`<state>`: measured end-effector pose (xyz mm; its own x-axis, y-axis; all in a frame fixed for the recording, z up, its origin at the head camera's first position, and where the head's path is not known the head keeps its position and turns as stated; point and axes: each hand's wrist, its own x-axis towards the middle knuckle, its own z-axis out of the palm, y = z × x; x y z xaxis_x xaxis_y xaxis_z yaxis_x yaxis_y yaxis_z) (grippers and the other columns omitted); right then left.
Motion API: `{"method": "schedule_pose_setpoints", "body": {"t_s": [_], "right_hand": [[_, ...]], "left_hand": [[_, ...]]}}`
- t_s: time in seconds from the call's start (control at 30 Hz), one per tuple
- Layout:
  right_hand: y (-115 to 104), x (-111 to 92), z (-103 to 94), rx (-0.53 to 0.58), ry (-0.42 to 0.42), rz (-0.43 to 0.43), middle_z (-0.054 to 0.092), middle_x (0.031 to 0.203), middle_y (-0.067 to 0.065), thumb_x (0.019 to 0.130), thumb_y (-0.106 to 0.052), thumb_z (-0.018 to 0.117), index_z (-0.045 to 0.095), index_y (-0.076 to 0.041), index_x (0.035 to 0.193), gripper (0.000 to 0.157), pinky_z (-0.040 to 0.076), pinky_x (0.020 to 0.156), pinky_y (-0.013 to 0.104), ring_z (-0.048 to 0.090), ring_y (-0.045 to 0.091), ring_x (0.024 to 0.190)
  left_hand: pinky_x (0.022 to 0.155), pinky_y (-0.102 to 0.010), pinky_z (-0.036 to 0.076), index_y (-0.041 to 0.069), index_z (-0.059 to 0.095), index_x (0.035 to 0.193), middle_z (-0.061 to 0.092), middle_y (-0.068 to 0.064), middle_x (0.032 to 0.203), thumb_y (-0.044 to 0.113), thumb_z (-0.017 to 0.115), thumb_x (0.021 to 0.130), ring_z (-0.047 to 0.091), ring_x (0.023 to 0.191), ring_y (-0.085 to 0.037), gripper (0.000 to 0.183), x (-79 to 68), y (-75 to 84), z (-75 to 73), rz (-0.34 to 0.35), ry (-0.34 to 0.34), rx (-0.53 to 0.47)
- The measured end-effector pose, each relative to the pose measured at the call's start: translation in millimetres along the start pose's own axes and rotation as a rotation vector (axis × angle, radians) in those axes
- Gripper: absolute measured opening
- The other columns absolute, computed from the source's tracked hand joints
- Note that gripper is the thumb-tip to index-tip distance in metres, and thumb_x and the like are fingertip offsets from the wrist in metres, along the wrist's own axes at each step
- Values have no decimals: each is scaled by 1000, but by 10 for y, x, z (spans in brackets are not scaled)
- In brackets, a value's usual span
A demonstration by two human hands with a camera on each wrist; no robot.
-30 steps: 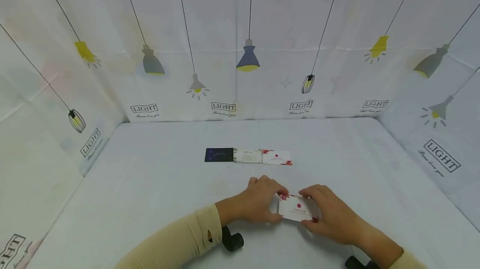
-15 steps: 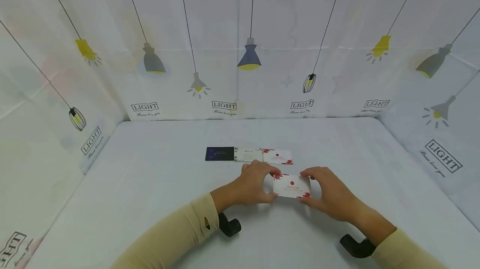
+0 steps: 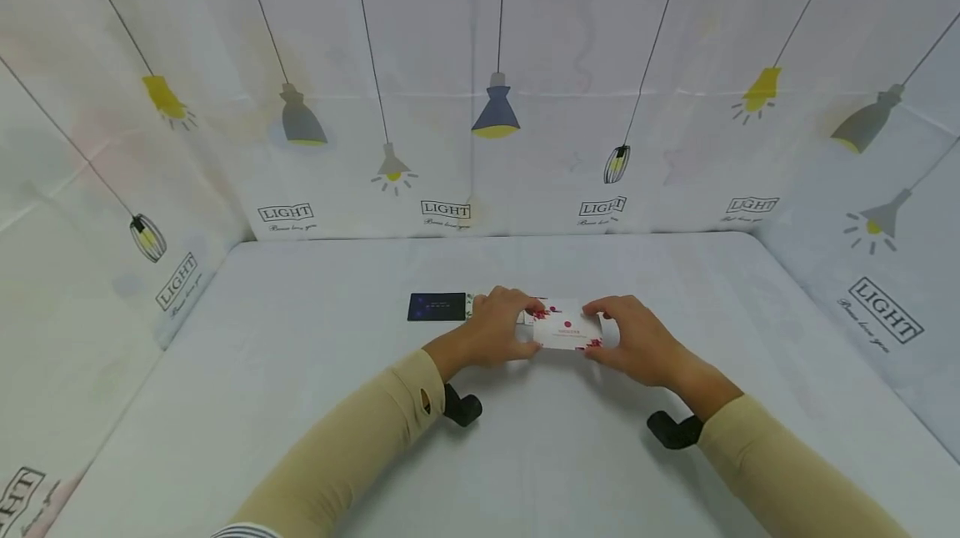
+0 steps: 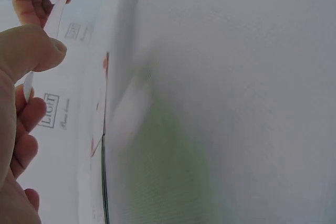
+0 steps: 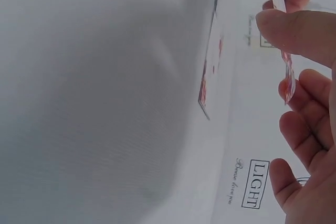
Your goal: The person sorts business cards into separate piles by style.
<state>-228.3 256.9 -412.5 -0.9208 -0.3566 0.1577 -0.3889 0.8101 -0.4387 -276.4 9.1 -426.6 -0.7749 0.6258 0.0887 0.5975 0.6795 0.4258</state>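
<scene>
My left hand (image 3: 497, 326) and right hand (image 3: 636, 339) pinch opposite ends of a white business card (image 3: 567, 326) with red flowers and a red dot. Both wrist views show the held card (image 4: 55, 22) raised above the table, its ends between thumbs and fingers. Behind it lies a similar floral card (image 5: 211, 66), largely hidden in the head view. A dark blue business card (image 3: 437, 307) lies at the left of the row. Between them, my left hand covers most of a pale leafy card (image 3: 469, 304).
The white table (image 3: 262, 371) has printed fabric (image 3: 360, 121) standing along its back and sides. Black curved pieces (image 3: 462, 409) stick out beneath both wrists. Beige sleeves (image 3: 360, 438) cover the forearms.
Both hands have carried the floral business card forward and slightly left, toward the row. They now overlap the middle and right cards, which showed fully one second ago.
</scene>
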Motion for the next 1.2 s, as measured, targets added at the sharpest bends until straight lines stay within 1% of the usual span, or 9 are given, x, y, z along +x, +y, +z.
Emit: {"method": "schedule_pose_setpoints", "body": {"t_s": [0.1,0.23,0.33,0.43,0.6,0.77,0.93,1.2], "right_hand": [[35,75,8,7,-19,22,58,128,18,83,-20,83,59,-2,132,58,42,99,57,49,37,119],[76,159,44,16,-37,55,57,130,18,85,-22,80,58,-3,134,57,39,101,59,46,39,123],[108,218,86,21,-43,70,57,130,19,86,-22,79,57,-3,134,56,38,103,59,45,39,124],[146,286,123,26,-50,74,57,131,19,87,-21,77,57,-3,135,55,36,104,58,45,40,125],[179,385,151,37,-74,112,55,135,20,89,-22,75,56,-3,137,55,33,107,59,42,41,129],[221,434,187,56,-91,155,53,136,20,90,-24,75,55,-5,138,55,33,107,59,42,41,129],[240,469,217,69,-101,165,51,140,22,91,-23,73,54,-4,139,55,31,107,61,41,43,131],[276,522,264,75,-120,189,52,139,22,92,-20,72,54,-2,138,53,33,107,60,43,42,128]], "left_hand": [[92,-41,33,20,56,140,57,4,135,41,73,89,44,122,-20,58,57,-44,19,-22,-16,6],[94,-43,33,22,55,142,55,2,139,43,70,91,43,125,-21,58,124,-97,39,-33,-27,74],[93,-44,33,23,54,143,53,0,142,44,68,92,42,127,-23,58,165,-137,47,-39,-36,129],[93,-45,34,23,53,145,52,-2,144,45,67,92,41,129,-24,58,198,-165,49,-50,-48,163],[92,-45,34,23,52,146,51,0,145,45,64,94,41,129,-24,58,276,-210,86,-69,-59,220],[93,-45,34,23,50,148,50,1,146,47,62,96,41,129,-23,59,319,-228,111,-98,-85,276],[94,-45,33,23,47,151,48,3,149,48,59,98,39,131,-22,60,343,-268,148,-112,-104,293],[93,-44,32,22,48,150,48,5,150,49,57,99,39,130,-21,59,370,-341,226,-123,-83,309]]}}
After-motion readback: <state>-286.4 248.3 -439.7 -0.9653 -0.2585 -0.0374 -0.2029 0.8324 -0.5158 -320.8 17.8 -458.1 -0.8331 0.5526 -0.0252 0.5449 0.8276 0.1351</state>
